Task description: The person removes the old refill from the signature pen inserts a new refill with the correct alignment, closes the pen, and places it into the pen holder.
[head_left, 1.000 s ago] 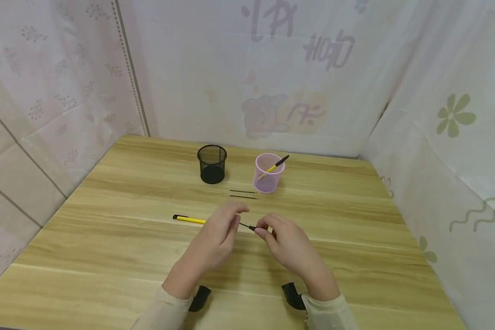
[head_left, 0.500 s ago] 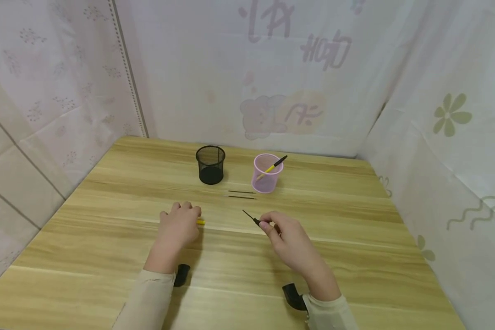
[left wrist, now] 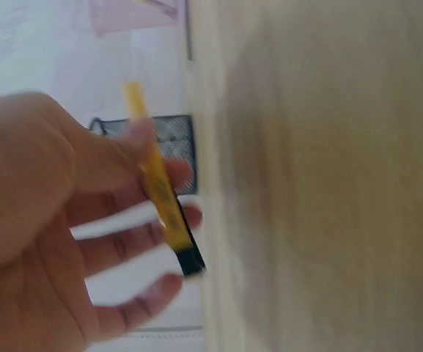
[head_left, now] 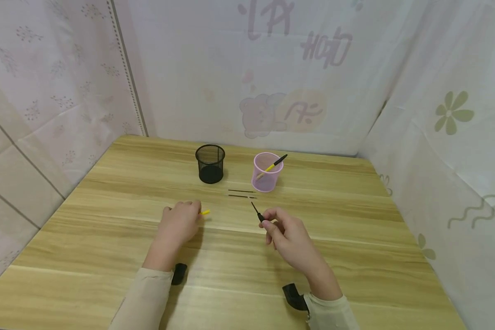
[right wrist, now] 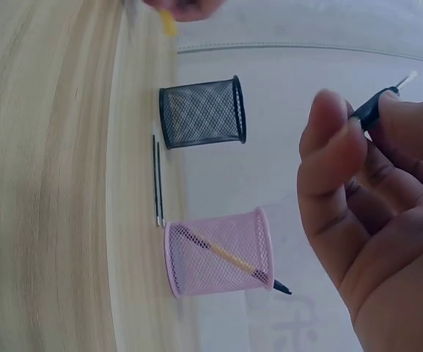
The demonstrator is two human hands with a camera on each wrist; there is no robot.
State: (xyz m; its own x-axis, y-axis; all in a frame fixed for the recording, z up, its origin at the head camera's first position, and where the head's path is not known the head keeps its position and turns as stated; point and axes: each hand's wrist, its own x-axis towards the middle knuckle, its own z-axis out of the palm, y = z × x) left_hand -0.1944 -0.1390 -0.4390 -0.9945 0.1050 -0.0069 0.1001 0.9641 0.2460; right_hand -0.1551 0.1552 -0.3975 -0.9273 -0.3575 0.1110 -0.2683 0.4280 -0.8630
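Note:
My left hand (head_left: 179, 223) pinches a yellow pen barrel (left wrist: 160, 183) between thumb and fingers, just over the table. One end of the barrel is black; in the head view only its yellow tip sticks out past the fingers. My right hand (head_left: 286, 233) pinches a small black pen piece (head_left: 261, 217), with a thin dark pen refill (head_left: 254, 207) standing out of it toward the far side. The right wrist view shows this black piece between thumb and fingertips. The two hands are apart, and so are the pen parts.
Two thin dark refills (head_left: 241, 193) lie side by side on the wooden table (head_left: 231, 293). Behind them stand a black mesh pen cup (head_left: 211, 174) and a pink mesh pen cup (head_left: 265, 184), the pink one holding a yellow and black pen (head_left: 274, 164). Printed curtains surround the table.
My left hand has moved left, away from the right hand, and picked up the yellow barrel from the table. The right hand has turned the refill to point more toward the far side.

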